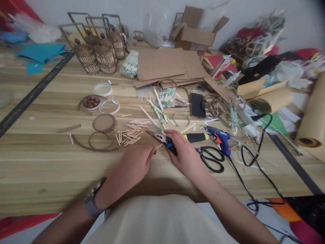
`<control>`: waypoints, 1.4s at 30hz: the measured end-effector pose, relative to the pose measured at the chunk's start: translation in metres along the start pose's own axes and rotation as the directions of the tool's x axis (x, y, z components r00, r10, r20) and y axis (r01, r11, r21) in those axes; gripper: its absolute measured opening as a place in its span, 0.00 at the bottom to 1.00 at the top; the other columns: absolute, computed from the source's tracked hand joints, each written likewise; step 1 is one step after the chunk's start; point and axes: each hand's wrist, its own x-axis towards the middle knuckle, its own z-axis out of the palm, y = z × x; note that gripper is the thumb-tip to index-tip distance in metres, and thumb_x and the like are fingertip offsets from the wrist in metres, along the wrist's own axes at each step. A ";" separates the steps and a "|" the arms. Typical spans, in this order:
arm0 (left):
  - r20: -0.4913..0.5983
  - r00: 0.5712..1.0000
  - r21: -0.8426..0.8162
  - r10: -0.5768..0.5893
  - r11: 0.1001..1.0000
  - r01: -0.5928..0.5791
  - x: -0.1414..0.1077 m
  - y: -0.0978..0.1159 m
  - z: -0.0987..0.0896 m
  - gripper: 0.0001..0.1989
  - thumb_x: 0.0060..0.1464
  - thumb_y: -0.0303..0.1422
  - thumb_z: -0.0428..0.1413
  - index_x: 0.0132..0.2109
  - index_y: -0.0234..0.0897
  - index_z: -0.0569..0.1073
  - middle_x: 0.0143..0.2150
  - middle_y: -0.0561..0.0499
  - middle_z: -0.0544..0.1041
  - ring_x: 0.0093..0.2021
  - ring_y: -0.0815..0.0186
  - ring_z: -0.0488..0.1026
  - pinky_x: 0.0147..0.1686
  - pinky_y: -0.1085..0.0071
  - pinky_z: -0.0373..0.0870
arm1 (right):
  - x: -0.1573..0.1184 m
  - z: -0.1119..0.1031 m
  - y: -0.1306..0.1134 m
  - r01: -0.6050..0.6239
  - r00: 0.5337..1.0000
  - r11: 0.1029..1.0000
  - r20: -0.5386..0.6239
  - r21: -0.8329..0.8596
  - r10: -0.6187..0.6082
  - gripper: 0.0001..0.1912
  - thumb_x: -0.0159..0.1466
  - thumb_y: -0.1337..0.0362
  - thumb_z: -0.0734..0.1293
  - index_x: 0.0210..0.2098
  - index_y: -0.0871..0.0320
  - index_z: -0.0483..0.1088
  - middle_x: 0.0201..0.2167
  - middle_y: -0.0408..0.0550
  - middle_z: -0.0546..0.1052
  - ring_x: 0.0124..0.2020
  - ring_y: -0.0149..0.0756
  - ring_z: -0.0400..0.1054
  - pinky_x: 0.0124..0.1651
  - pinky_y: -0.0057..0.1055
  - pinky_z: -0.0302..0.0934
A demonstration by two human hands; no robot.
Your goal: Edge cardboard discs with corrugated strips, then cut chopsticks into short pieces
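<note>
My right hand (186,154) is wrapped round the blue-and-black handles of a pair of pliers (157,137), whose metal jaws point left. My left hand (137,162) is closed in a pinch just left of them, on a thin pale wooden stick (158,146) that reaches toward the pliers; its far end is hidden by the tool and my fingers. Beyond my left hand lies a loose pile of short wooden sticks (132,134). Long paper-wrapped sticks (152,118) end close to my right hand. To its right are black-handled scissors (213,159) and a blue glue gun (219,137).
A round cardboard base (104,122), tape rolls (102,89) and a dish of brown beads (90,102) lie left of centre. Lidded stick-covered baskets (105,57) stand behind. Cardboard sheets (162,64), a phone (197,105) and the glue gun's black cord (241,181) occupy the back and right.
</note>
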 end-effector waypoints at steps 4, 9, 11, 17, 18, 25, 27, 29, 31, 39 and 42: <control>-0.026 1.000 0.228 -0.004 0.974 0.010 0.000 0.005 0.001 0.15 0.64 0.25 0.42 0.42 0.37 0.74 0.38 0.42 0.81 0.38 0.55 0.78 0.37 0.63 0.68 | 0.003 0.013 -0.002 -0.103 0.993 0.979 0.036 -0.176 0.111 0.08 0.67 0.66 0.60 0.44 0.59 0.67 0.40 0.57 0.75 0.43 0.50 0.69 0.43 0.40 0.63; -0.056 0.998 0.348 0.032 0.938 -0.010 0.004 0.008 0.003 0.14 0.61 0.22 0.45 0.43 0.37 0.74 0.38 0.43 0.81 0.39 0.55 0.78 0.40 0.63 0.69 | 0.005 0.017 -0.004 -0.148 0.988 0.958 0.008 -0.244 0.155 0.09 0.68 0.62 0.61 0.44 0.59 0.67 0.39 0.57 0.74 0.42 0.49 0.69 0.41 0.38 0.61; -0.062 0.997 0.363 0.044 0.932 -0.018 0.005 0.008 0.004 0.13 0.61 0.22 0.46 0.43 0.37 0.73 0.37 0.43 0.80 0.39 0.55 0.78 0.42 0.62 0.69 | 0.006 0.019 -0.005 -0.164 0.985 0.946 0.001 -0.279 0.171 0.09 0.68 0.61 0.61 0.44 0.59 0.67 0.39 0.57 0.74 0.41 0.49 0.69 0.41 0.37 0.60; -0.058 0.998 0.380 0.019 0.925 0.004 0.008 0.008 0.005 0.13 0.60 0.20 0.44 0.40 0.35 0.73 0.36 0.42 0.81 0.37 0.54 0.78 0.43 0.58 0.66 | 0.012 0.026 -0.010 -0.221 0.969 0.896 0.020 -0.384 0.247 0.09 0.68 0.61 0.62 0.44 0.59 0.67 0.40 0.57 0.74 0.40 0.50 0.70 0.39 0.37 0.57; -0.065 0.998 0.387 0.013 0.922 0.014 0.009 0.008 0.005 0.13 0.60 0.20 0.44 0.39 0.36 0.73 0.35 0.42 0.81 0.37 0.54 0.78 0.42 0.58 0.66 | 0.013 0.027 -0.011 -0.227 0.966 0.892 0.027 -0.390 0.258 0.09 0.68 0.61 0.62 0.44 0.59 0.66 0.40 0.57 0.74 0.40 0.50 0.70 0.38 0.37 0.57; -0.125 0.992 0.394 -0.015 0.917 0.064 0.010 0.009 0.006 0.14 0.59 0.19 0.44 0.38 0.36 0.73 0.31 0.43 0.81 0.35 0.56 0.79 0.43 0.59 0.64 | 0.019 0.026 -0.014 -0.258 0.947 0.874 0.071 -0.413 0.313 0.09 0.69 0.60 0.62 0.44 0.59 0.66 0.42 0.57 0.75 0.40 0.50 0.71 0.38 0.37 0.57; -0.129 0.992 0.383 -0.014 0.921 0.063 0.011 0.010 0.008 0.15 0.59 0.19 0.43 0.38 0.36 0.73 0.30 0.43 0.80 0.34 0.56 0.79 0.43 0.58 0.64 | 0.021 0.028 -0.015 -0.267 0.942 0.869 0.078 -0.416 0.327 0.09 0.69 0.60 0.62 0.44 0.58 0.66 0.42 0.57 0.75 0.41 0.50 0.71 0.38 0.37 0.58; -0.132 0.991 0.368 -0.018 0.927 0.066 0.012 0.011 0.010 0.15 0.59 0.19 0.43 0.37 0.35 0.73 0.30 0.41 0.80 0.34 0.54 0.79 0.44 0.56 0.64 | 0.023 0.030 -0.017 -0.276 0.939 0.862 0.071 -0.425 0.335 0.09 0.68 0.60 0.62 0.44 0.58 0.66 0.42 0.58 0.75 0.41 0.50 0.71 0.38 0.38 0.58; -0.119 0.993 0.352 -0.026 0.934 0.066 0.015 0.011 0.012 0.16 0.58 0.18 0.42 0.37 0.34 0.73 0.30 0.40 0.80 0.34 0.52 0.79 0.45 0.55 0.64 | 0.024 0.031 -0.017 -0.283 0.940 0.853 0.049 -0.438 0.337 0.09 0.68 0.60 0.62 0.44 0.59 0.66 0.42 0.59 0.75 0.41 0.51 0.71 0.38 0.38 0.57; 0.110 0.983 -0.379 0.145 0.921 -0.093 0.018 -0.028 -0.012 0.14 0.66 0.35 0.45 0.38 0.38 0.72 0.32 0.49 0.78 0.34 0.62 0.75 0.36 0.67 0.66 | 0.023 -0.005 0.010 -0.193 0.929 0.975 0.341 0.111 0.145 0.09 0.65 0.58 0.64 0.32 0.55 0.61 0.30 0.44 0.71 0.32 0.36 0.66 0.35 0.30 0.56; 0.088 0.996 -0.718 -0.009 0.692 0.070 0.018 -0.036 -0.011 0.17 0.64 0.45 0.46 0.38 0.38 0.70 0.26 0.54 0.75 0.28 0.65 0.72 0.32 0.69 0.67 | 0.022 -0.019 0.013 -0.179 0.936 0.955 0.339 0.235 0.093 0.09 0.65 0.58 0.62 0.32 0.55 0.61 0.29 0.42 0.70 0.30 0.34 0.64 0.35 0.29 0.56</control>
